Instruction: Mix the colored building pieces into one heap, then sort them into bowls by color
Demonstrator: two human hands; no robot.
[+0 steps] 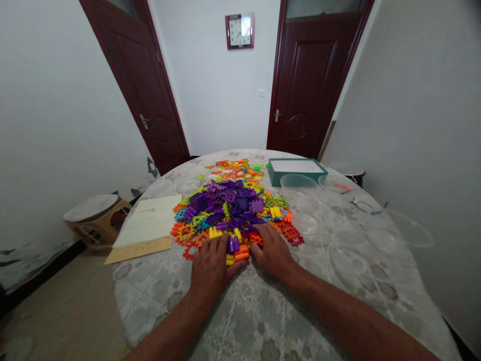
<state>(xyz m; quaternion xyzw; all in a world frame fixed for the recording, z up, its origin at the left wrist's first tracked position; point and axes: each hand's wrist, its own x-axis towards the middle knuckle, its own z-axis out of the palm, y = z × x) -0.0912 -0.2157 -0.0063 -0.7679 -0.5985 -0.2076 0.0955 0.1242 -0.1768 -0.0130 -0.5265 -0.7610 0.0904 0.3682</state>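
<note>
A wide heap of small plastic building pieces [233,205], purple in the middle with orange, yellow, green and blue around it, lies on a round table [263,311] covered with a pale patterned cloth. My left hand [209,265] rests palm down at the heap's near edge, fingers curled over purple, yellow and orange pieces. My right hand [273,253] lies beside it, fingers bent onto orange and purple pieces. The fingertips of both hands are buried among the pieces, so a firm grip cannot be made out.
A teal box with a white lid [296,169] stands beyond the heap to the right. Several clear plastic bowls [300,188] and lids [408,228] sit on the right. Paper sheets on a tan envelope [148,225] lie at left. A low stool [95,215] stands on the floor.
</note>
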